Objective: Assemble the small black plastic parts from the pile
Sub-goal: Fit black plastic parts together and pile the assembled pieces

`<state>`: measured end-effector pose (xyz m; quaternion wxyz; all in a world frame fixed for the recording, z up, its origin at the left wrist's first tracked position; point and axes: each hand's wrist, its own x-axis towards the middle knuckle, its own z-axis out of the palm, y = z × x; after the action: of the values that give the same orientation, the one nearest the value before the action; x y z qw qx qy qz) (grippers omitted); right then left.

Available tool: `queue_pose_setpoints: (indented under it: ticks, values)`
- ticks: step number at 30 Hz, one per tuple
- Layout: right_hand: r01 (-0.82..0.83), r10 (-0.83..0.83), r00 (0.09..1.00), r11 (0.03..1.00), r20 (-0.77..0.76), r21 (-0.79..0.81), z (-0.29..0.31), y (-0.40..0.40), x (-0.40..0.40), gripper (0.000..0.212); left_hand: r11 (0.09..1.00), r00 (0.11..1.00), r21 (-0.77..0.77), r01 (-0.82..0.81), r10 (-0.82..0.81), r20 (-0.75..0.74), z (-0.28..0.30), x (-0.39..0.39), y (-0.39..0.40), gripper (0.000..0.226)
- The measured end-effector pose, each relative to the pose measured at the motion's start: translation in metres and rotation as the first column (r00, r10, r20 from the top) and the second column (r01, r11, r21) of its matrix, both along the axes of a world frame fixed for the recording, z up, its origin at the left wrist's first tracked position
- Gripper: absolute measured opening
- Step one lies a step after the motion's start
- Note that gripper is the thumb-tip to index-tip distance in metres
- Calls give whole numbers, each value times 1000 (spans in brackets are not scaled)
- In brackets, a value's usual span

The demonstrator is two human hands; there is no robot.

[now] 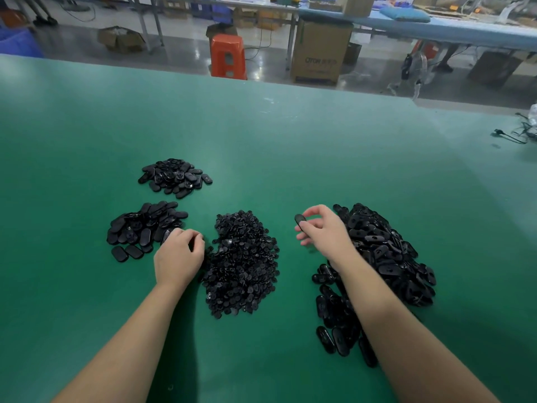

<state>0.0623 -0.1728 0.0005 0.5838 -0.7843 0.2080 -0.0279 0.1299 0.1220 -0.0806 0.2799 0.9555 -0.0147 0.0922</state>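
Several piles of small black plastic parts lie on the green table [261, 135]. A centre pile of small round pieces [244, 263] sits between my hands. A large pile of oval shells [383, 257] lies on the right. Two smaller oval piles sit on the left, one near [142, 225] and one farther back [174, 177]. My right hand [322, 231] pinches one black oval part [300, 220] above the table, left of the big pile. My left hand [180, 254] has its fingers curled at the left edge of the round-piece pile; whether it holds a piece is hidden.
The table's far edge runs across the top, with an orange stool [228, 55] and a cardboard box [318, 50] on the floor beyond. Black cables [517, 133] lie at the table's far right edge.
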Motion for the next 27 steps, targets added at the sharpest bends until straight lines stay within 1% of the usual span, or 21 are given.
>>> queue_pose_setpoints:
  ticks: [3, 4, 8, 13, 18, 21, 24, 26, 27]
  values:
    - [148, -158, 987, 968, 34, 202, -19, 28, 0, 28, 1000, 1000, 1, 17, -17, 2, 0, -1, 1, 20]
    - [191, -204, 979, 951, 29, 243, -26, 37, 1, 29, 1000, 1000, 12, 28, -28, 6, 0, -1, 1, 20]
    - [307, -322, 947, 916, 17, 259, -49, 63, 5, 12, 995, 996, 58, 84, -84, 4, 1, -3, 1, 20]
    - [418, -443, 896, 870, 42, 263, -60, 66, 6, 12, 993, 995, 66, 97, -97, -3, -1, -2, 3, 16]
    - [456, -476, 877, 867, 62, 199, -67, 61, 3, 23, 994, 996, 63, 87, -87, -4, -1, 0, 3, 12]
    - [456, -480, 876, 858, 50, 236, -71, 57, 1, 25, 995, 997, 66, 81, -81, -2, 0, -1, 2, 11]
    - [432, -467, 882, 853, 59, 294, -74, 56, -1, 18, 995, 997, 57, 79, -80, 7, -1, -2, 2, 12]
    - [411, -453, 888, 858, 77, 309, -76, 56, -4, 9, 996, 997, 49, 80, -81, 14, -2, -2, 3, 15]
    - [397, -442, 893, 864, 88, 308, -76, 56, -4, 9, 995, 996, 47, 83, -84, 18, -2, -3, 3, 16]
